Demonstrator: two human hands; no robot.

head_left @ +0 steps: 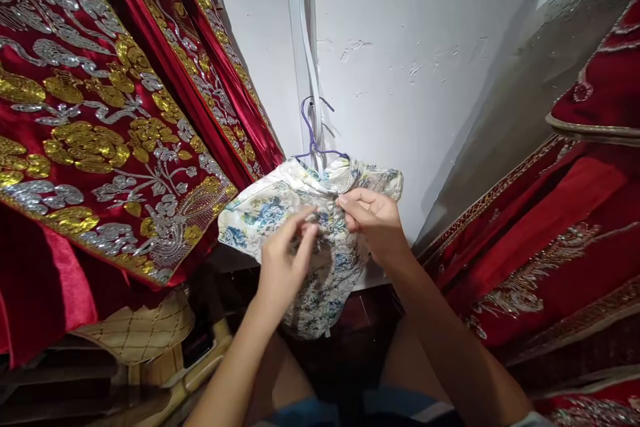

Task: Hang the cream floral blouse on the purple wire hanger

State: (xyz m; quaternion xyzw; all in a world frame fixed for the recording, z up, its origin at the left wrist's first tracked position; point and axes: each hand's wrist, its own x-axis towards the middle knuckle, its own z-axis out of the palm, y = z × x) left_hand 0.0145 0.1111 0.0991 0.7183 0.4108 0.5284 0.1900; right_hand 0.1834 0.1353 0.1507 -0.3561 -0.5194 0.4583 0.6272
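Note:
A white short-sleeved top [267, 210] with a blue and yellow floral print hangs on a thin purple hanger [313, 127]. At its neckline, just under the collar, my right hand [373, 217] is closed, thumb and fingertips pinching the front edge of the cloth. My left hand [287, 250] is in front of the chest of the top, a little lower and to the left. Its fingers are curled with the thumb near the index finger, smeared by motion, and I cannot tell whether anything is between them.
The hanger hooks onto a white vertical pole [303, 27] against a white wall [400, 80]. Red embroidered garments [115, 127] with gold and silver sequins hang on the left. More red embroidered cloth [565, 233] is on the right. A wooden chair [200, 370] with a quilted cushion [145, 330] stands lower left.

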